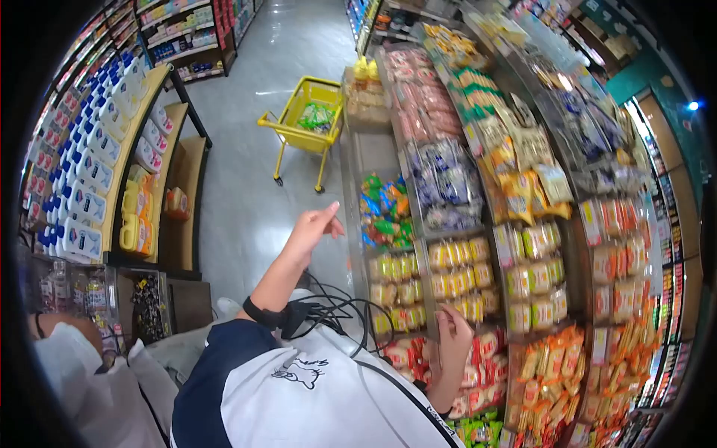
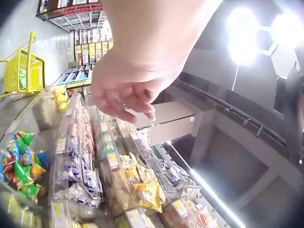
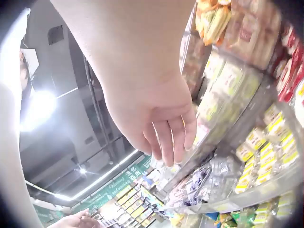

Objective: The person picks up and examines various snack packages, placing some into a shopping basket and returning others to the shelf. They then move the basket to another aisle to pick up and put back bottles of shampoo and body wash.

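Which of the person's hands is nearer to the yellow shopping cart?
Left. The left hand is held out in front, short of the yellow shopping cart; the right hand is farther back, near the red-and-white packets.

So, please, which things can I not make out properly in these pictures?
- Print on the snack bags, head view: too small and blurred.
- What the green packet in the yellow cart is, head view: too small.
- The cart's left end, left wrist view: cut off by the left edge.
- Most of the other person, head view: cut off by the dark lens rim.
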The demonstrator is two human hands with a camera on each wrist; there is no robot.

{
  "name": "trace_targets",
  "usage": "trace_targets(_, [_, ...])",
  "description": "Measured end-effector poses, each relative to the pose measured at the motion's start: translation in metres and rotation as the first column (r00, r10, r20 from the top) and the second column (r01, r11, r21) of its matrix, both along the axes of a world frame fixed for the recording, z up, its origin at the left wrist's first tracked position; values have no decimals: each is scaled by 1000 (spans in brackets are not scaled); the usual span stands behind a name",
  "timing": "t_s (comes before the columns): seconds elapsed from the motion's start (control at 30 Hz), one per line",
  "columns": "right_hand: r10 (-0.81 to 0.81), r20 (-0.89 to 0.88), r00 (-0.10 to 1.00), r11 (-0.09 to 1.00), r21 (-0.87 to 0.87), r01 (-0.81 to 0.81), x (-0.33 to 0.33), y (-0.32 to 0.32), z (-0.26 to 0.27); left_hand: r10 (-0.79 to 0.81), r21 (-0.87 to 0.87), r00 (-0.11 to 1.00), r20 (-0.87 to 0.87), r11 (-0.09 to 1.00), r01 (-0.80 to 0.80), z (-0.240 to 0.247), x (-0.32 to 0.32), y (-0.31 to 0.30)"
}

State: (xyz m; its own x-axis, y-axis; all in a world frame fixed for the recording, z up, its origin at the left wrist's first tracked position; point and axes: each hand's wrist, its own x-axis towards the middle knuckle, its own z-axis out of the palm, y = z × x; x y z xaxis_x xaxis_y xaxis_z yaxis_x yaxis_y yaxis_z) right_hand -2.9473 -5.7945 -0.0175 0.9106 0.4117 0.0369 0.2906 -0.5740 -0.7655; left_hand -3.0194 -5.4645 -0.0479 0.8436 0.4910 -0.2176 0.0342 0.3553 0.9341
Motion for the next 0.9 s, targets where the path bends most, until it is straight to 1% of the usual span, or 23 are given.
trace_targets(0.03, [46,20,999,999,0,-46,13,25,-2,14,-26,1000,-1,1000,-14,-2,6,19])
trace_targets(0.07, [49,68,996,999,5,-49,25,52,-2,-18,-38,1000,-14,999,18,0,12,39])
trace_targets(0.1, [48,57,997,998,25,-50,38,80,-2,-37,-1,999,28,999,37,1,19,63])
trace_targets(0.17, [39,92,995,999,21,-41,63,136,-14,-82,66,991,101,995,76,4,34,112])
trace_targets(0.2, [39,-6,999,999,17,-39,69,173,-1,-69,64,993,92,996,63,15,38,137])
trace_targets(0.27, [175,96,980,985,-16,-174,79,238,9,-10,101,997,77,995,2,28,45,187])
trace_targets(0.33, [333,194,923,943,-62,-327,90,289,16,63,117,997,41,991,-68,36,53,230])
trace_targets(0.43, [353,105,930,936,-45,-350,105,337,30,136,160,990,39,977,-141,27,64,292])
trace_targets(0.47, [363,129,923,931,-84,-355,116,345,26,161,174,984,71,970,-171,25,67,306])
trace_targets(0.57, [359,115,926,931,-113,-346,152,374,22,196,135,979,50,970,-201,9,75,337])
trace_targets(0.6, [358,153,921,933,-106,-345,164,384,19,205,84,978,34,975,-208,3,78,343])
trace_targets(0.67, [371,119,921,928,-94,-362,189,410,15,228,-20,974,4,973,-228,-10,89,352])
trace_targets(0.7, [383,102,918,923,-90,-375,205,423,14,233,-45,972,-9,971,-234,-15,98,359])
trace_targets(0.77, [455,144,879,890,-115,-442,238,453,15,254,-102,966,-41,961,-257,-21,113,366])
trace_targets(0.83, [504,169,847,864,-107,-493,275,486,12,304,-26,951,-52,952,-306,-2,131,380])
trace_targets(0.87, [523,216,825,852,-95,-515,293,502,8,327,17,943,-61,945,-326,8,140,388])
trace_targets(0.9, [549,214,808,832,-54,-552,311,520,8,356,81,933,-41,932,-352,15,149,398])
